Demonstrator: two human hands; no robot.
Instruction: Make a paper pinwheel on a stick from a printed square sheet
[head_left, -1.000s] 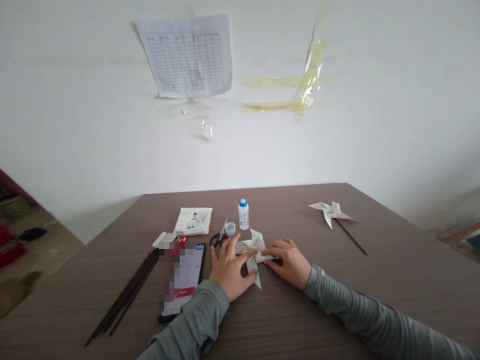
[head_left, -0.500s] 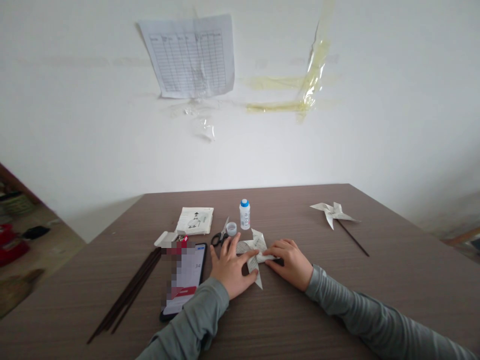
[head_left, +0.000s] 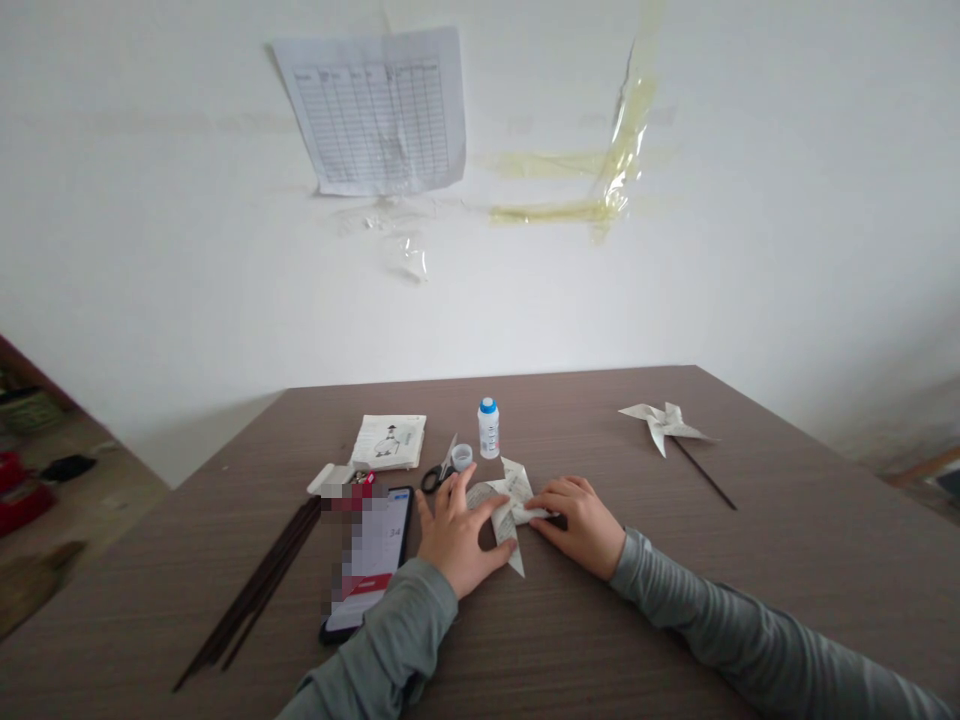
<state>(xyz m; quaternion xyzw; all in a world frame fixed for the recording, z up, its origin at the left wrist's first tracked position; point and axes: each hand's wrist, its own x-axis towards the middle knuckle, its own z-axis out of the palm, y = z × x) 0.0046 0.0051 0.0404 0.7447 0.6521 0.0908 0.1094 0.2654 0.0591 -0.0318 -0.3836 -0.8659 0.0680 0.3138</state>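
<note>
Left hand: the left hand (head_left: 455,535) lies on the bench (head_left: 570,640), fingers spread and flat, fingertips pressing the left part of the paper pinwheel (head_left: 510,502).
Right hand: the right hand (head_left: 583,522) rests just right of it, fingers (head_left: 551,494) curled together, tips pressing the pinwheel's right blade near the middle.
Pinwheel: flat on the bench between both hands, near the front centre, one blade pointing toward the person.
Doing it well: it looks wise to keep even pressure over the centre, so the folded blades do not spring up, and to hold the paper from sliding.
Left of the hands: a phone (head_left: 371,562) lies just beside the left wrist; dark sticks (head_left: 251,597) lie further left.
Just beyond: scissors (head_left: 439,472), a small cap (head_left: 462,457) and a glue bottle (head_left: 488,428), upright.
Further: a booklet (head_left: 389,441) to the far left; a finished pinwheel on a stick (head_left: 667,425) well apart, far right.
Wall: a printed sheet (head_left: 375,110) and tape remnants (head_left: 600,190).
Change: against the earlier frame, the left thumb has drawn slightly in; otherwise hands and paper lie the same.
</note>
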